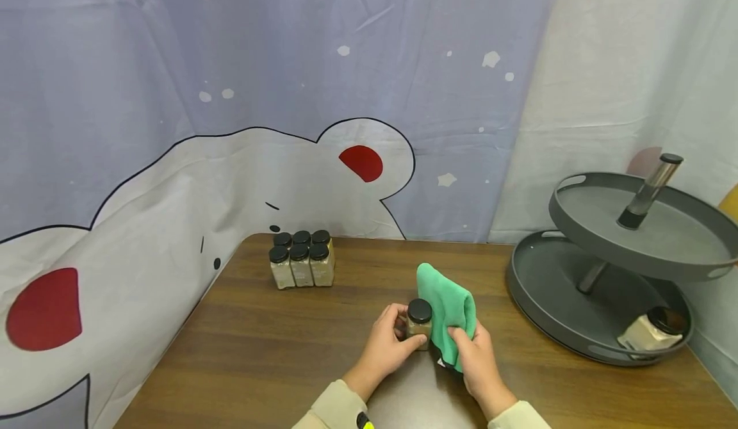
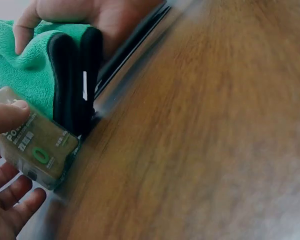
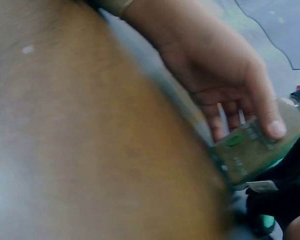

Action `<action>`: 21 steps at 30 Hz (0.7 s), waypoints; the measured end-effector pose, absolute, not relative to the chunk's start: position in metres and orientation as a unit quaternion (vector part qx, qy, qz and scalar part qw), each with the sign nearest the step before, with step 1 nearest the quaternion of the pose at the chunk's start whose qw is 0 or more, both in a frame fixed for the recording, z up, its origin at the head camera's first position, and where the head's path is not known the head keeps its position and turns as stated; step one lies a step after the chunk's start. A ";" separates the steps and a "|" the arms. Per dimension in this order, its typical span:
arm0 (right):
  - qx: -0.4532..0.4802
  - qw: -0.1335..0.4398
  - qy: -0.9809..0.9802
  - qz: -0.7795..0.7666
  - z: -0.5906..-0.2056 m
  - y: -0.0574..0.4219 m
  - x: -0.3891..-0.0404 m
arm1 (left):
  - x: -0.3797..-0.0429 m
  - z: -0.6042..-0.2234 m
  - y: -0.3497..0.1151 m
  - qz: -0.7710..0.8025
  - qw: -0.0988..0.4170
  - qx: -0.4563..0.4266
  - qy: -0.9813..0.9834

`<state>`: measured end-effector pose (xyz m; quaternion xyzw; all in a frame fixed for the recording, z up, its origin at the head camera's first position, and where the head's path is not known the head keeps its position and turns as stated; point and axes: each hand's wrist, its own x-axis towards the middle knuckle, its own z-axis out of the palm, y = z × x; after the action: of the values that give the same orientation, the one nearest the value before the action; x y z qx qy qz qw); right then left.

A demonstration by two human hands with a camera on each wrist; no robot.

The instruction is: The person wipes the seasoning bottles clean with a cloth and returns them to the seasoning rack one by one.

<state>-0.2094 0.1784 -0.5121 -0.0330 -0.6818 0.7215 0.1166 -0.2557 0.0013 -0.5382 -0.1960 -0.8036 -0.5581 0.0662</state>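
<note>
A square spice jar with a black lid stands near the middle of the wooden table. My left hand holds it from the left, thumb across the front. The left wrist view shows brown powder behind the label of the jar. In my right hand is a folded green cloth with a black edge, pinched between thumb and fingers. The cloth is against or very near the jar's right side; contact cannot be made out fully. The cloth's dark edge also shows in the right wrist view.
Several black-lidded jars stand grouped at the table's back left. On the right is a grey two-tier round tray, with one jar tilted on its lower tier. A printed curtain hangs behind the table.
</note>
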 end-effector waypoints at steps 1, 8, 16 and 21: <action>-0.031 0.120 -0.681 0.722 -0.515 0.176 -0.209 | -0.256 -0.539 0.001 -0.561 0.070 -0.197 -0.801; -0.019 0.122 -0.716 0.687 -0.524 0.168 -0.207 | -0.257 -0.542 0.002 -0.563 0.086 -0.209 -0.795; -0.015 0.180 -0.727 0.662 -0.528 0.168 -0.201 | -0.258 -0.544 0.000 -0.568 0.085 -0.216 -0.790; -0.013 0.179 -0.718 0.673 -0.531 0.171 -0.199 | -0.257 -0.545 -0.001 -0.565 0.080 -0.214 -0.793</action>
<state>-0.1994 0.1709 -0.5310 -0.0126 -0.7179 0.6725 0.1794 -0.2571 -0.0011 -0.5446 -0.2144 -0.7929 -0.5648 0.0800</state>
